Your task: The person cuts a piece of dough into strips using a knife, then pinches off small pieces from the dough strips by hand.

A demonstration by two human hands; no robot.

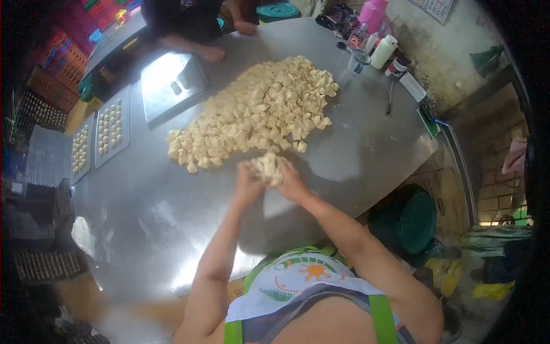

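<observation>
Several pale dough pieces [267, 168] are held between my two hands, just in front of a large heap of cut dough pieces [258, 106] on the metal table [154, 212]. My left hand [250, 181] is closed on the left side of the held dough, and my right hand [290, 179] is closed on its right side. Both hands are above the table near its middle. Some of the fingers are hidden behind the dough.
Trays of round dough balls [125, 141] lie at the left, near a shiny metal tray [150, 106]. Another person's hand [213, 54] rests at the far edge. Bottles [384, 51] and a cup [359, 61] stand at the back right. A green bin [417, 221] is below right.
</observation>
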